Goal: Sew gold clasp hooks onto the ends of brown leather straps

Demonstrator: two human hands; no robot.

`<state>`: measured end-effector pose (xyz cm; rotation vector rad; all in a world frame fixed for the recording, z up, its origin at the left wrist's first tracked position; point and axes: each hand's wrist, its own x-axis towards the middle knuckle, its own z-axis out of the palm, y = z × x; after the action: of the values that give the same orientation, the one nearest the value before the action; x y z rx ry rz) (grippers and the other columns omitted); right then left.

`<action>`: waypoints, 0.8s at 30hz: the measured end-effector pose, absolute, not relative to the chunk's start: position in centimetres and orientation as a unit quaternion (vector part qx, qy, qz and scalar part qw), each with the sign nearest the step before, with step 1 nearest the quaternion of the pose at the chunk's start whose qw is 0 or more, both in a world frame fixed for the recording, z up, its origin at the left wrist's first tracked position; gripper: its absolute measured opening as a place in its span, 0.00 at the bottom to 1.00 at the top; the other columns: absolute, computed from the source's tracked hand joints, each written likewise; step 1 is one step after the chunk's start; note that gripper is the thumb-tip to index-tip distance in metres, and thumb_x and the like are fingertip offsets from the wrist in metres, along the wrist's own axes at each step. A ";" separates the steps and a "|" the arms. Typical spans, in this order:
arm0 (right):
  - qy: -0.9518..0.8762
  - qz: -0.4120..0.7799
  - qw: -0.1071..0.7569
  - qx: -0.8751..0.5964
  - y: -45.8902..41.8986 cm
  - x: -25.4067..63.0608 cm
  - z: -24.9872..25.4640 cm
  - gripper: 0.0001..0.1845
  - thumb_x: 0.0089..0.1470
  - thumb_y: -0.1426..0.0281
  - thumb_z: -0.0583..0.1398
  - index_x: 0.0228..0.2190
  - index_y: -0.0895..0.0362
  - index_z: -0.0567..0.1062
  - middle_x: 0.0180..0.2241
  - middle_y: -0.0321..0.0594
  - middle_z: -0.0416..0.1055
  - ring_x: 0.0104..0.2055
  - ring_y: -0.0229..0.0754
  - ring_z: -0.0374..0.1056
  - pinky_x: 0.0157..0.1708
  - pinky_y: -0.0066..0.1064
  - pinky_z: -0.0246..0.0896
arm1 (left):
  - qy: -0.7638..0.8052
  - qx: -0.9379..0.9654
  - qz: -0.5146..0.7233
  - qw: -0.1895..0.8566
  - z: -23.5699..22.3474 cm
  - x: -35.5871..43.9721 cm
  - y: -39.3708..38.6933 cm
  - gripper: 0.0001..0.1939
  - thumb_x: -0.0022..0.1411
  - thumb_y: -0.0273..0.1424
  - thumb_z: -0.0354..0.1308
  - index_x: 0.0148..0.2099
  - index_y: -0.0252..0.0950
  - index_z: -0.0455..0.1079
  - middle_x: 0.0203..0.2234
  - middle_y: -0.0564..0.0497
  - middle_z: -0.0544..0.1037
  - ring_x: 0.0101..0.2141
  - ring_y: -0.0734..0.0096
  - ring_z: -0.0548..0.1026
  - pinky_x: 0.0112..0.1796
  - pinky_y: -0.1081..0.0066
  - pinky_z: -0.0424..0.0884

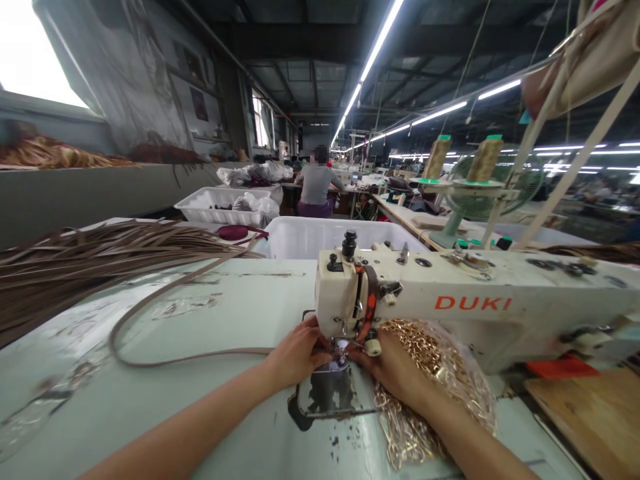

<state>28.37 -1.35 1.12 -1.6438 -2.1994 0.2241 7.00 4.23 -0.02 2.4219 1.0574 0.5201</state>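
A cream sewing machine (470,303) marked DUKI stands on the pale green table (210,313). My left hand (295,353) is closed in a pinch on a thin brown strap (165,360) right at the needle. The strap loops away to the left over the table. My right hand (393,367) rests on the other side of the needle, fingers pressed together at the strap's end. Its wrist lies on a clear bag of gold chains (440,373). The fingertips are partly hidden under the machine head.
A heap of brown straps (75,260) covers the table's left. White plastic bins (320,237) stand behind the machine. Two thread cones (485,159) and a green fan (480,200) are at the right. A seated person (316,187) works far ahead. A wooden board (595,413) lies lower right.
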 end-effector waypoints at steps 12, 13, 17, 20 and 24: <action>-0.794 0.047 0.165 -0.583 -1.1 28.2 -0.1 0.10 0.58 0.76 0.55 0.33 0.57 0.77 0.37 0.44 0.75 0.44 0.44 0.70 0.42 0.29 0.61 | 0.331 0.887 0.169 0.275 0.7 6.9 5.4 0.11 0.53 0.25 0.57 0.40 0.38 0.72 0.30 0.53 0.73 0.38 0.60 0.72 0.40 0.67 0.69; -0.794 0.045 0.167 -0.582 -1.2 28.2 -0.1 0.10 0.58 0.75 0.55 0.34 0.57 0.77 0.37 0.44 0.75 0.44 0.45 0.70 0.43 0.29 0.61 | 0.331 0.886 0.171 0.277 0.6 6.9 5.5 0.10 0.53 0.25 0.57 0.40 0.38 0.72 0.30 0.53 0.73 0.38 0.60 0.72 0.40 0.68 0.69; -0.801 0.050 0.171 -0.571 -1.3 28.2 -0.1 0.10 0.58 0.75 0.55 0.35 0.57 0.77 0.38 0.45 0.75 0.44 0.44 0.70 0.43 0.30 0.62 | 0.328 0.883 0.175 0.287 0.1 6.7 5.9 0.11 0.53 0.25 0.57 0.40 0.39 0.71 0.31 0.53 0.73 0.37 0.63 0.72 0.38 0.70 0.68; -0.798 0.051 0.174 -0.575 -1.3 28.2 -0.1 0.10 0.56 0.76 0.56 0.36 0.57 0.77 0.39 0.45 0.75 0.44 0.45 0.70 0.43 0.30 0.62 | 0.325 0.882 0.178 0.291 -0.1 6.7 6.0 0.12 0.53 0.24 0.56 0.41 0.39 0.71 0.33 0.54 0.73 0.36 0.64 0.72 0.37 0.71 0.68; -0.799 0.054 0.189 -0.568 -1.2 28.1 0.1 0.12 0.55 0.77 0.56 0.39 0.56 0.77 0.41 0.44 0.75 0.44 0.45 0.70 0.43 0.30 0.62 | 0.335 0.880 0.177 0.288 0.0 6.8 5.9 0.11 0.53 0.24 0.55 0.41 0.37 0.71 0.32 0.52 0.73 0.32 0.66 0.71 0.33 0.71 0.67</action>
<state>28.06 -1.22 0.06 -1.5961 -2.2475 0.1525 6.76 5.87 -0.03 2.3499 0.8945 0.4717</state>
